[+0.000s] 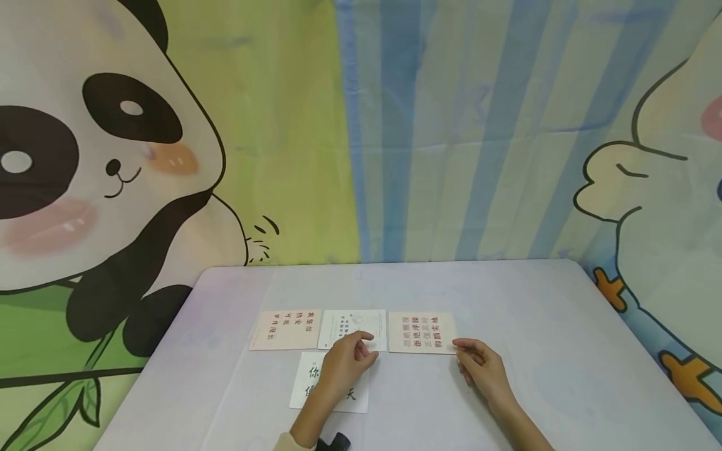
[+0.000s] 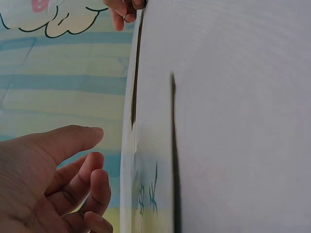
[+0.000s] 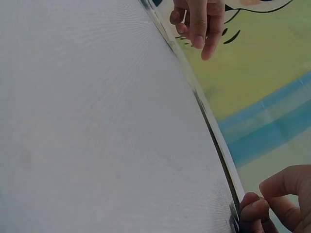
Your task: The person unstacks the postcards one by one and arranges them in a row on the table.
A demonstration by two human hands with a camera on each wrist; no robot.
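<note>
Two pale pink cards with red characters, a left one (image 1: 282, 332) and a right one (image 1: 420, 332), lie flat on either side of a white printed card (image 1: 333, 329). Nearer the person lies another white card (image 1: 299, 388) with large dark characters, partly covered by the left forearm. My left hand (image 1: 344, 366) hovers over the white cards with loosely bent fingers and nothing between thumb and fingertips, as the left wrist view also shows. At the lower right corner of the right pink card, my right hand (image 1: 486, 373) has its fingertips at the edge, fingers loosely bent.
All the cards lie on a white table (image 1: 536, 313) with rounded far corners. Behind it hangs a printed curtain (image 1: 293, 125) with a panda and blue stripes. A black strap piece (image 1: 338, 442) shows by the left wrist.
</note>
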